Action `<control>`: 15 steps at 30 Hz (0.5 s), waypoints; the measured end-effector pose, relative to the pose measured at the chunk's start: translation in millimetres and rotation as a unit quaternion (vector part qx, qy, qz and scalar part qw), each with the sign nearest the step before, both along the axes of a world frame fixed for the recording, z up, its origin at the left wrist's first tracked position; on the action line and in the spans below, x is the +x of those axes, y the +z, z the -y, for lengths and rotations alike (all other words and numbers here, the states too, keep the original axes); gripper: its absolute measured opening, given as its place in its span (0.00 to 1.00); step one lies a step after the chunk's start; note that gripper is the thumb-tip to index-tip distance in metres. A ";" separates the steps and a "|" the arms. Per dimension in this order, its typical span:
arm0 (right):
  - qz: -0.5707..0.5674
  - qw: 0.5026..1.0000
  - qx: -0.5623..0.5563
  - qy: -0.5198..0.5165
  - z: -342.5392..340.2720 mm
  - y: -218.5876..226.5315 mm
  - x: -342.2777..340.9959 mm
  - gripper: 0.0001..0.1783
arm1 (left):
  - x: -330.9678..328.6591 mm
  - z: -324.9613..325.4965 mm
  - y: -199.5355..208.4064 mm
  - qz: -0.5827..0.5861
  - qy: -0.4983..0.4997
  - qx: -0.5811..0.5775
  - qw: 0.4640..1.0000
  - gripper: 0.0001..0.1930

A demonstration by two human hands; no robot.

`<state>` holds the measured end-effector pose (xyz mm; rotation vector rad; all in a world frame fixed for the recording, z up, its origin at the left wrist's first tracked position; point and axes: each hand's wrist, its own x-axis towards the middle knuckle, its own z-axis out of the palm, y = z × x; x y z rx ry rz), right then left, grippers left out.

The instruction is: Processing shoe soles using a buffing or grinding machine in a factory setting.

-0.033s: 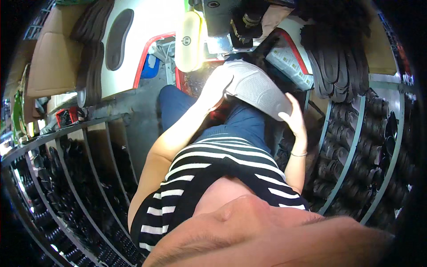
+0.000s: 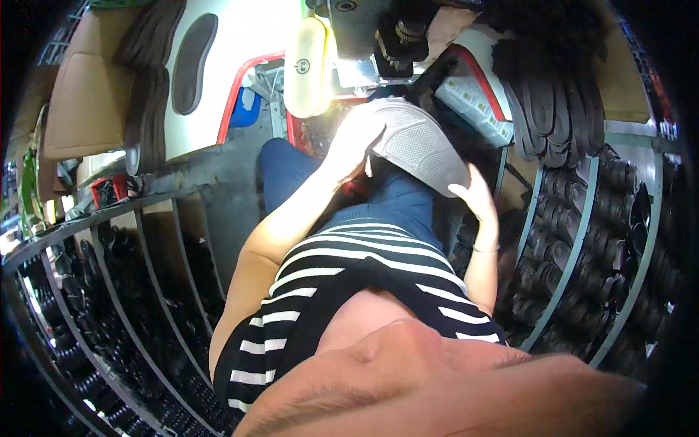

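Observation:
A light grey shoe sole [image 2: 421,148] with a patterned tread spans the space between my two hands, above my lap and in front of the machine. My left hand [image 2: 354,140], washed out by bright light, is closed on its far left end. At the opposite, nearer end my right hand [image 2: 477,192] grips the sole's edge, thumb showing on the tread face. What lies behind the sole is hidden. Just left of the machine and beyond my left hand are pale yellow insoles [image 2: 306,76].
A dark machine [image 2: 357,29] with a metal plate stands ahead. On the white tabletop [image 2: 240,25] lie a dark insole [image 2: 194,65] and a row of dark insoles [image 2: 149,109]. More dark insoles [image 2: 547,109] hang at right. Metal racks [image 2: 575,247] of dark shoe parts flank me.
My right hand and the near end of the sole have shifted slightly left. The sole is tilted a little differently; my left hand has barely moved.

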<state>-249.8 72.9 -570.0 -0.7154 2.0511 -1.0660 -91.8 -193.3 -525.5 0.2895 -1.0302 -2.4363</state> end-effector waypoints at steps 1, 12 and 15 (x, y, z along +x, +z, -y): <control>0.043 0.999 0.009 0.019 6.8 -15.7 3.7 0.30 | 6.5 3.0 10.9 0.041 -0.019 0.002 0.999 0.21; 0.257 0.959 0.033 0.119 92.6 -36.2 88.6 0.22 | -0.5 31.0 52.0 0.270 -0.026 -0.376 0.886 0.14; 0.144 0.971 0.054 0.182 93.2 -44.4 90.9 0.21 | -0.4 31.7 49.5 0.279 0.119 -0.425 0.853 0.13</control>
